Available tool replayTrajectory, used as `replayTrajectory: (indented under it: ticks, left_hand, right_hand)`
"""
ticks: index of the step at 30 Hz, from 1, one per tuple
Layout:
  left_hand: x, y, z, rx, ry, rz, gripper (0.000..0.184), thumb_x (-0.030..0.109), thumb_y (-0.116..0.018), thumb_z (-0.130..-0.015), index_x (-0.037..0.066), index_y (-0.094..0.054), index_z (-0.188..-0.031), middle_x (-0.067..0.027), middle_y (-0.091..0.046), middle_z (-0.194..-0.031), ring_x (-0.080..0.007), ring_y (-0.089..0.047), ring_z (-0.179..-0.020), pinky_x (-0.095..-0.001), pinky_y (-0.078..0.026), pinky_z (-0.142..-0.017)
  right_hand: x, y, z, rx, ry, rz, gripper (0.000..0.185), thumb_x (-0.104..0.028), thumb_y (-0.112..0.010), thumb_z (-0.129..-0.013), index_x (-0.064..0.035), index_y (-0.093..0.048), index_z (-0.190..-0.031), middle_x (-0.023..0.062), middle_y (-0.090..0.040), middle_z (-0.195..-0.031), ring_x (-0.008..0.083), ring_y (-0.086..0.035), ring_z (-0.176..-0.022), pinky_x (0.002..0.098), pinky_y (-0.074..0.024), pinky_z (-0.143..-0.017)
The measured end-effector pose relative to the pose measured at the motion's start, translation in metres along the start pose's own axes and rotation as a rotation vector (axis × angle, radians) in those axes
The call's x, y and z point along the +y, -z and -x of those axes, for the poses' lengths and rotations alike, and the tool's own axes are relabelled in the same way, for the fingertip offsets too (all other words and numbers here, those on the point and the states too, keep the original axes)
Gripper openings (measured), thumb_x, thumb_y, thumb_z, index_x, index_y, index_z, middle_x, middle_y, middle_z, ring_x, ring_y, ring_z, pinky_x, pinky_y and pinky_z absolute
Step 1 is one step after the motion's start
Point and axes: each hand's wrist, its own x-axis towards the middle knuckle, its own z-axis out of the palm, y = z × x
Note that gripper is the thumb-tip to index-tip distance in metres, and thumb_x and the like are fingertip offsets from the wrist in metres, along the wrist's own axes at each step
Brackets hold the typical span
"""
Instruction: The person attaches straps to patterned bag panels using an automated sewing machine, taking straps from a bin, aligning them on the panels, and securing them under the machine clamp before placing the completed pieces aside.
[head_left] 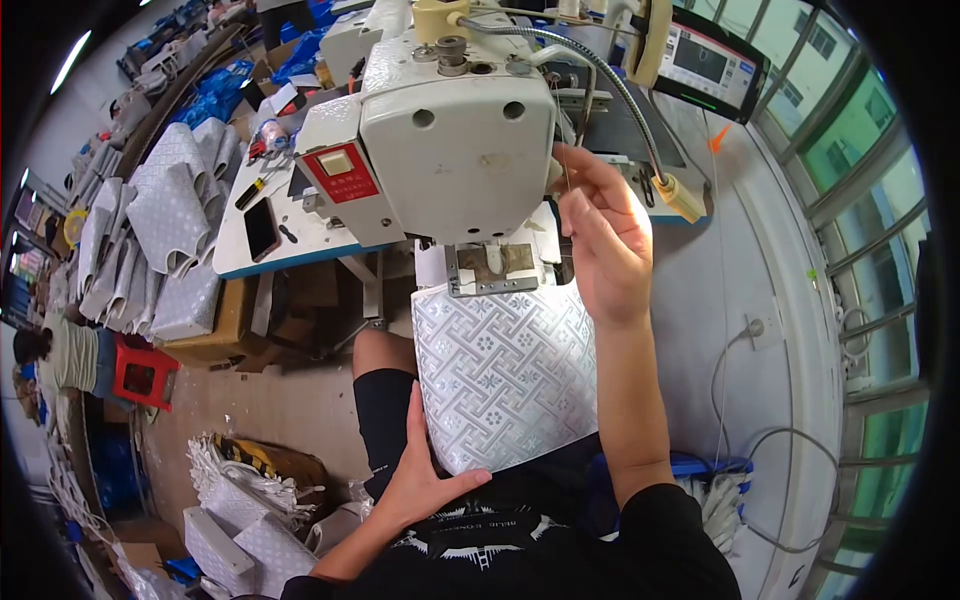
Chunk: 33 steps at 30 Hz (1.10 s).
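Note:
A silver-white patterned fabric piece hangs from the sewing machine over the lap, its upper edge at the metal clamp plate. My left hand lies at the fabric's lower left corner, thumb along the bottom edge and fingers up the left side, spread apart. Raised at the right side of the machine head, my right hand has its fingers bent near a thin thread. Thumb and index finger are close together by the thread; whether they pinch it is too small to tell.
A phone and a yellow cutter lie on the left table. Stacked patterned fabric stands beyond it. A lamp on a flexible arm hangs right of my right hand. A screen is at upper right; a seated person is far left.

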Motion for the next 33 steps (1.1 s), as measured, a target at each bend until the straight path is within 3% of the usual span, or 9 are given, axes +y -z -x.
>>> replayTrajectory:
  ticks: [2,5,6,13,17,19,25,30,33]
  left_hand:
    - [0.002,0.0,0.0,-0.009,0.022,-0.009,0.141,0.029,-0.092,-0.078,0.003,0.017,-0.165,-0.0301,-0.022,-0.167,-0.0364,-0.031,-0.154,-0.0442,-0.026,-0.125]
    - [0.002,-0.001,0.001,0.006,0.03,-0.012,0.141,0.029,-0.091,-0.079,0.002,0.018,-0.164,-0.0308,-0.019,-0.167,-0.0364,-0.031,-0.154,-0.0443,-0.026,-0.125]
    - [0.0,-0.003,0.002,0.011,0.038,-0.007,0.14,0.028,-0.09,-0.079,0.002,0.018,-0.164,-0.0312,-0.018,-0.167,-0.0363,-0.031,-0.154,-0.0442,-0.026,-0.125]
    - [-0.001,-0.013,0.009,-0.034,0.003,0.075,0.135,0.027,-0.085,-0.082,0.002,0.02,-0.163,-0.0336,-0.02,-0.166,-0.0371,-0.033,-0.153,-0.0428,-0.027,-0.124]
    - [-0.008,0.007,0.02,-0.186,0.038,0.053,0.132,0.026,-0.082,-0.084,0.004,0.022,-0.163,-0.0315,-0.02,-0.167,-0.0362,-0.031,-0.154,-0.0418,-0.026,-0.124]
    - [-0.011,0.01,0.025,-0.324,0.094,0.032,0.13,0.022,-0.08,-0.084,0.006,0.021,-0.164,-0.0267,-0.016,-0.17,-0.0337,-0.025,-0.157,-0.0421,-0.021,-0.126]
    - [-0.004,-0.008,-0.013,-0.387,0.018,-0.061,0.127,0.024,-0.08,-0.083,0.009,0.015,-0.167,-0.0315,-0.025,-0.167,-0.0376,-0.033,-0.155,-0.0405,-0.028,-0.124]
    - [-0.021,-0.024,-0.025,-0.314,-0.024,0.015,0.126,0.022,-0.08,-0.083,0.009,0.012,-0.168,-0.0307,-0.029,-0.166,-0.0393,-0.035,-0.154,-0.0422,-0.029,-0.124]
    - [-0.025,-0.025,-0.023,-0.312,0.009,-0.016,0.126,0.022,-0.08,-0.082,0.009,0.012,-0.168,-0.0306,-0.029,-0.166,-0.0396,-0.036,-0.153,-0.0427,-0.03,-0.124]
  right_hand:
    - [-0.003,-0.001,0.001,0.116,-0.098,0.075,0.011,-0.003,-0.062,-0.098,0.0004,-0.066,-0.108,0.0099,-0.063,-0.113,0.0226,-0.055,-0.107,0.0385,-0.0415,-0.106]
    - [0.012,0.03,-0.002,-0.372,0.374,0.355,0.025,0.006,-0.066,-0.091,-0.0013,-0.069,-0.115,0.011,-0.061,-0.124,0.0262,-0.056,-0.115,0.041,-0.0433,-0.108]
    - [0.011,0.033,0.004,-0.357,0.38,0.38,0.025,0.006,-0.066,-0.091,-0.0013,-0.069,-0.115,0.011,-0.061,-0.124,0.0262,-0.056,-0.115,0.041,-0.0433,-0.108]
    - [-0.016,0.067,0.067,-0.16,-0.03,0.543,0.037,0.003,-0.063,-0.093,-0.0065,-0.067,-0.129,0.0133,-0.05,-0.145,0.0273,-0.051,-0.139,0.0389,-0.037,-0.117]
    - [-0.009,0.176,0.062,0.273,-0.154,0.811,0.035,-0.003,-0.065,-0.097,-0.0068,-0.065,-0.132,0.0091,-0.065,-0.128,0.0231,-0.063,-0.12,0.0335,-0.0499,-0.102]
    - [0.019,0.265,0.038,0.308,-0.05,1.273,0.031,-0.005,-0.064,-0.098,-0.0081,-0.068,-0.128,0.0117,-0.071,-0.115,0.0262,-0.068,-0.108,0.0348,-0.0545,-0.093]
    - [0.087,0.361,-0.029,-0.052,-0.077,1.787,0.017,-0.016,-0.068,-0.092,-0.0069,-0.073,-0.106,0.0206,-0.072,-0.106,0.0415,-0.069,-0.104,0.0464,-0.0564,-0.09]
    - [0.105,0.374,-0.029,-0.002,0.042,1.887,0.021,-0.019,-0.068,-0.09,-0.0062,-0.07,-0.106,0.0215,-0.072,-0.101,0.0466,-0.067,-0.1,0.0514,-0.056,-0.088]
    - [0.096,0.365,-0.031,0.098,-0.196,1.972,0.025,-0.018,-0.067,-0.091,-0.0063,-0.069,-0.113,0.0223,-0.073,-0.099,0.0489,-0.067,-0.097,0.0536,-0.0562,-0.084]
